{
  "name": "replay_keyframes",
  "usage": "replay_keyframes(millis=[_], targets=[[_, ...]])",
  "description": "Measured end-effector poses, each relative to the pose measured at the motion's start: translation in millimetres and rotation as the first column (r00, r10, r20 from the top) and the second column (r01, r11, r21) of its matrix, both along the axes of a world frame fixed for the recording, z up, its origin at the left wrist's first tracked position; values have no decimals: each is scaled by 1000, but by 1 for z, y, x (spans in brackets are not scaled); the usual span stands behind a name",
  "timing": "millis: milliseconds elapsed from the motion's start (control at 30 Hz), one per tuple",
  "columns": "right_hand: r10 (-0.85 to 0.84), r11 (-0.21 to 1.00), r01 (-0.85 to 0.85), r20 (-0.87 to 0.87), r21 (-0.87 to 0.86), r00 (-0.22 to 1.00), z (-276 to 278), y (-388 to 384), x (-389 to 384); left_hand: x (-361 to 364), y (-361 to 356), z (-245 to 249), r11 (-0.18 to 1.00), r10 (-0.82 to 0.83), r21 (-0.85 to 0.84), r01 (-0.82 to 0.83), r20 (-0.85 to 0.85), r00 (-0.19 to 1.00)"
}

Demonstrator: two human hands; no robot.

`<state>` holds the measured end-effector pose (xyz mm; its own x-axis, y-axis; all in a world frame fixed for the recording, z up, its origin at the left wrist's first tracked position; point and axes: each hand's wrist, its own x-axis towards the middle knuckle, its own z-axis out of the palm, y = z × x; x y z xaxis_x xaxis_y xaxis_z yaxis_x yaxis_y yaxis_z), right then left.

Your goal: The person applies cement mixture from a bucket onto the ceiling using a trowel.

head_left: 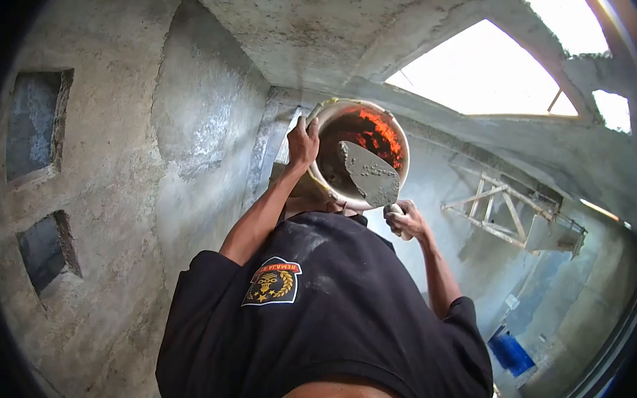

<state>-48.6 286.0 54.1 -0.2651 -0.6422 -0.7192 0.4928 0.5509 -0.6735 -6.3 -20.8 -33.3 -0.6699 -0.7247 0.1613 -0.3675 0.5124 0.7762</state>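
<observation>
A pale-rimmed bucket hangs in front of my chest, its inside orange and smeared with grey mortar. My left hand is closed on the bucket's left edge, where a handle seems to run along the rim. At the lower right of the rim, my right hand is wrapped round the grip of a trowel. The trowel's blade lies across the bucket's mouth, coated in wet grey mortar. How much mortar sits deeper in the bucket cannot be made out.
A rough cement wall with two square recesses stands on the left. To the right, a wooden frame juts near the wall. A blue object is lower right. Bright openings show overhead.
</observation>
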Motion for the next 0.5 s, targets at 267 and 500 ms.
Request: replay_keyframes(millis=[267, 500], targets=[[-543, 797, 452, -147, -401, 827, 37, -71, -79, 21, 1, -29, 994, 97, -43, -103, -124, 988], [-900, 430, 470, -324, -771, 291, 141, -141, -233, 38, 1, -13, 995, 78, -60, -74, 73, 994]])
